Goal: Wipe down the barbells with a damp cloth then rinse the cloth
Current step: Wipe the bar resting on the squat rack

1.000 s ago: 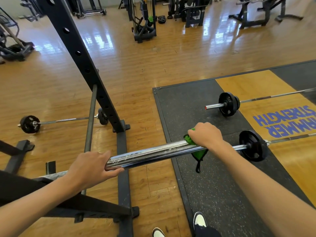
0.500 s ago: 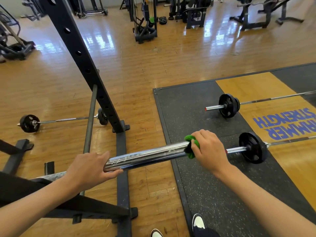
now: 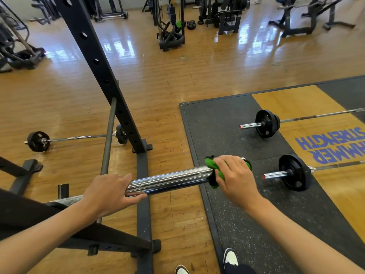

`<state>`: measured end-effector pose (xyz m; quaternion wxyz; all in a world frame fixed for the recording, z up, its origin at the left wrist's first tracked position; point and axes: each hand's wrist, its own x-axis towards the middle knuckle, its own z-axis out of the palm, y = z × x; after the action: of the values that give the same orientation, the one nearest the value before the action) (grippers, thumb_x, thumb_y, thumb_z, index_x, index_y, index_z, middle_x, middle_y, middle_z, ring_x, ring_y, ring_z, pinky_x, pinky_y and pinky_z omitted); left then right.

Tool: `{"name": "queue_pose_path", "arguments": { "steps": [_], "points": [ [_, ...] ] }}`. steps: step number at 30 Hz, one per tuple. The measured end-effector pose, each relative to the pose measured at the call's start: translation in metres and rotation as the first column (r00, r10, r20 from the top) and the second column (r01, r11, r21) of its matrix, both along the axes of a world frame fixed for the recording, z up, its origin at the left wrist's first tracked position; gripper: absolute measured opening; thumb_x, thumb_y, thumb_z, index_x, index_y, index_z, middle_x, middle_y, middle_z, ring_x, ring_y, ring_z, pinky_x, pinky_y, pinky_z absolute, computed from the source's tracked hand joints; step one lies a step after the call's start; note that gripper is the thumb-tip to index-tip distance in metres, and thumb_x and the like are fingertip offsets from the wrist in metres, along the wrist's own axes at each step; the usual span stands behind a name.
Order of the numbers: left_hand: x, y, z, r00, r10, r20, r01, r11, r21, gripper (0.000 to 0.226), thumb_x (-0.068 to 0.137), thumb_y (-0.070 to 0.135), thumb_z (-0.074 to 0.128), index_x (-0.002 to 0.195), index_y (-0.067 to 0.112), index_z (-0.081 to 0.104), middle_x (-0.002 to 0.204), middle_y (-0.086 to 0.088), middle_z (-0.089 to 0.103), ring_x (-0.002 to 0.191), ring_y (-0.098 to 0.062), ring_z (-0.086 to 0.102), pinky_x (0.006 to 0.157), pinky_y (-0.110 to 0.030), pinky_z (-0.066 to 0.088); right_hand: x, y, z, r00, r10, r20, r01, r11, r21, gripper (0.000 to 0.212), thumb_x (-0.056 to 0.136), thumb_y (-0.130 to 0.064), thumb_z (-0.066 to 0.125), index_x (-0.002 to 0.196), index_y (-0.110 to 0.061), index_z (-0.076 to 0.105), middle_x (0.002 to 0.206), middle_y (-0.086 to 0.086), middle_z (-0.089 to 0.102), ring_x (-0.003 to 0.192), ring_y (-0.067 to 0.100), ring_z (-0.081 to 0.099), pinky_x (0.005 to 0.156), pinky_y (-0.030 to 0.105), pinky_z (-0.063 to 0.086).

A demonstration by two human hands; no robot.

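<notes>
Wooden gym floor [image 3: 177,76] everywhere, shiny with glare, machines along the back wall, and a black rubber lifting mat [image 3: 217,125] off to the right. Up front, a thick chrome barbell sleeve [image 3: 169,179] sticks out sideways from a bar racked beside a black steel rack upright [image 3: 102,76].

The left hand [image 3: 107,191] is on the inner part of the sleeve, fingers curled over the top and thumb tucked underneath, steadying it. The right hand [image 3: 235,177] has a bunched green cloth [image 3: 212,165] clamped round the sleeve's outer tip. Its fingers curl over the cloth, so the cloth sits between palm and metal right at the end.

So I'd call this mid-wipe, at the far end of a stroke. The chrome between the hands shows whitish scuffs or chalk, so my guess is it wants another pass. That means dragging the cloth back toward the left hand with a firm squeeze and a bit of twist to get all the way round. The left hand has to stop the sleeve spinning, since they usually rotate.

Three more loaded barbells lie on the ground: a near mat barbell [image 3: 292,172] just past the cloth, a far mat barbell [image 3: 266,123], and a floor barbell [image 3: 69,138] on the wood to the left. Presumably they need wiping too. Rinsing comes last, and no sink or bucket is in view.
</notes>
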<state>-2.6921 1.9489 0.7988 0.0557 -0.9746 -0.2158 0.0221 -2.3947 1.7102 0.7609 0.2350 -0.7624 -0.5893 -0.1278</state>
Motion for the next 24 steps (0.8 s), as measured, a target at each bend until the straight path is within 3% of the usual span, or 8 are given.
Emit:
{"name": "queue_pose_path", "arguments": {
  "steps": [2, 5, 9, 13, 16, 19, 21, 24],
  "points": [
    [-0.001, 0.000, 0.001, 1.000, 0.000, 0.007, 0.000, 1.000, -0.006, 0.087, 0.068, 0.098, -0.006, 0.095, 0.036, 0.049, 0.070, 0.015, 0.056, 0.056, 0.000, 0.053, 0.054, -0.017, 0.050, 0.009, -0.006, 0.003, 0.996, -0.052, -0.073, 0.051, 0.999, -0.008, 0.032, 0.098, -0.028, 0.041, 0.108, -0.012, 0.068, 0.101, 0.001, 0.066, 0.093, 0.022, 0.058, 0.089, 0.036, 0.046],
    [-0.003, 0.000, 0.001, 0.999, 0.002, 0.046, -0.001, 0.999, -0.033, 0.085, 0.071, 0.098, -0.003, 0.093, 0.034, 0.050, 0.068, 0.016, 0.054, 0.054, -0.001, 0.051, 0.052, -0.018, 0.049, 0.011, 0.018, 0.022, 0.908, -0.355, -0.222, 0.316, 0.929, -0.191, 0.035, 0.096, -0.032, 0.039, 0.085, -0.015, 0.068, 0.083, 0.001, 0.065, 0.072, 0.021, 0.055, 0.063, 0.032, 0.040],
    [-0.002, 0.000, 0.001, 0.998, -0.004, 0.059, 0.005, 1.000, -0.020, 0.082, 0.073, 0.097, -0.002, 0.091, 0.034, 0.047, 0.066, 0.015, 0.051, 0.053, -0.002, 0.049, 0.051, -0.018, 0.046, 0.006, 0.056, 0.041, 0.831, -0.544, -0.119, 0.426, 0.758, -0.494, 0.037, 0.099, -0.035, 0.042, 0.079, -0.012, 0.062, 0.083, 0.007, 0.064, 0.072, 0.029, 0.056, 0.063, 0.033, 0.036],
    [-0.003, -0.002, 0.001, 0.998, 0.004, 0.056, -0.003, 1.000, -0.005, 0.084, 0.071, 0.096, -0.007, 0.091, 0.034, 0.046, 0.067, 0.015, 0.053, 0.054, -0.002, 0.050, 0.054, -0.020, 0.048, -0.012, 0.069, 0.045, 0.883, -0.451, -0.129, 0.333, 0.797, -0.504, 0.042, 0.099, -0.039, 0.040, 0.071, -0.014, 0.060, 0.070, 0.000, 0.058, 0.066, 0.025, 0.057, 0.059, 0.030, 0.037],
    [-0.003, -0.002, -0.001, 0.998, 0.006, 0.062, -0.006, 1.000, -0.004, 0.083, 0.073, 0.095, -0.007, 0.091, 0.035, 0.047, 0.067, 0.015, 0.054, 0.055, -0.002, 0.051, 0.054, -0.020, 0.049, -0.032, 0.061, 0.031, 0.952, -0.293, -0.086, 0.249, 0.909, -0.333, 0.046, 0.097, -0.039, 0.031, 0.075, -0.020, 0.066, 0.069, -0.005, 0.062, 0.062, 0.019, 0.057, 0.056, 0.030, 0.036],
    [-0.004, 0.000, -0.002, 0.994, 0.009, 0.106, -0.007, 1.000, -0.021, 0.080, 0.081, 0.089, -0.007, 0.088, 0.034, 0.051, 0.063, 0.014, 0.052, 0.052, -0.002, 0.049, 0.052, -0.019, 0.046, -0.032, 0.030, 0.012, 0.995, -0.052, -0.082, 0.046, 0.996, -0.073, 0.037, 0.102, -0.034, 0.039, 0.114, -0.017, 0.070, 0.099, -0.004, 0.069, 0.088, 0.016, 0.062, 0.085, 0.032, 0.050],
    [-0.004, 0.002, -0.005, 0.992, 0.017, 0.123, -0.013, 0.999, -0.031, 0.079, 0.086, 0.082, -0.010, 0.088, 0.033, 0.052, 0.060, 0.010, 0.051, 0.052, -0.003, 0.049, 0.052, -0.020, 0.045, -0.018, 0.010, 0.005, 0.996, 0.076, -0.042, -0.078, 0.996, -0.035, 0.040, 0.105, -0.031, 0.041, 0.132, -0.010, 0.062, 0.117, 0.000, 0.067, 0.108, 0.016, 0.059, 0.107, 0.037, 0.046],
    [-0.006, 0.004, -0.010, 0.990, 0.017, 0.137, -0.012, 0.999, -0.034, 0.074, 0.089, 0.076, -0.012, 0.088, 0.035, 0.049, 0.062, 0.009, 0.053, 0.053, -0.004, 0.051, 0.052, -0.019, 0.044, 0.005, 0.000, 0.007, 0.997, 0.040, -0.072, -0.047, 0.994, -0.094, 0.039, 0.102, -0.031, 0.042, 0.125, -0.011, 0.066, 0.113, 0.000, 0.068, 0.104, 0.018, 0.061, 0.101, 0.037, 0.048]
  ]
}}
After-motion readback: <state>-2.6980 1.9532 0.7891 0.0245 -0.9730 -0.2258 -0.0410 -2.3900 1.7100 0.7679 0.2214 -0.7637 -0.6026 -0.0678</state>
